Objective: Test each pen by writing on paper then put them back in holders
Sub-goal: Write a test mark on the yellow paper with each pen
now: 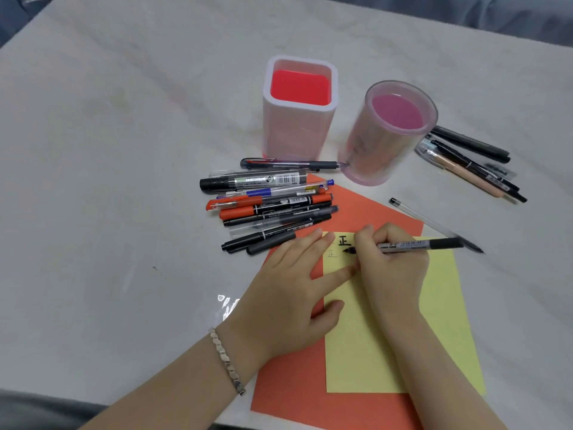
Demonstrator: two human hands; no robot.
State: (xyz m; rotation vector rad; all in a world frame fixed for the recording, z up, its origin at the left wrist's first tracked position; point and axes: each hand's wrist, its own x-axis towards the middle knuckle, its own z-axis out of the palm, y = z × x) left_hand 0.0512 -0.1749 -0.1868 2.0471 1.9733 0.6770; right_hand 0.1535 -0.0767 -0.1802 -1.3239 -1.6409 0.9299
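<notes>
The right hand (392, 259) comes in from the lower right, its forearm lying across the yellow paper (387, 336). Its grip is closed around a marker (415, 244), which points left with its black tip on the paper, just beside two written characters (341, 245). The left hand (291, 293) lies flat with fingers spread and holds nothing; it presses on the yellow paper and on the orange paper (310, 398) under it. A bracelet (226, 361) is on the left wrist.

A pile of pens (269, 206) lies on the worktop (108, 181) just above the left hand. Behind them stand a square holder (297, 131) and a round holder (381, 144), both without pens. More pens (474, 162) lie right of the round holder, and one clear pen (434, 225) lies near the right hand. The fingers hide part of the marker, and the print on the pens is too small to read.
</notes>
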